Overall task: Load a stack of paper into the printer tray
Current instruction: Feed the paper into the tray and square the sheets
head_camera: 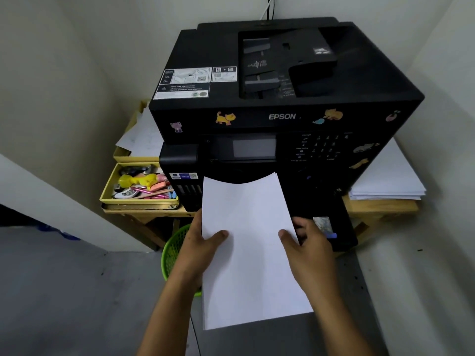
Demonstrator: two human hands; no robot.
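White and unmarked, a stack of paper (249, 242) is gripped at both long edges by the left hand (198, 249) and right hand (312, 249), thumbs on top, its far end under the front of a black Epson printer (282, 98) decorated with cat stickers.

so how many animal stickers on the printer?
At least 7: front has pink, yellow, blue, orange; right side has three. More may be hidden.

Yellow tray (108, 187) of stationery on wooden bench (380, 209). Spare sheets (390, 176) stacked at right. Green basket (172, 250) on the floor below.
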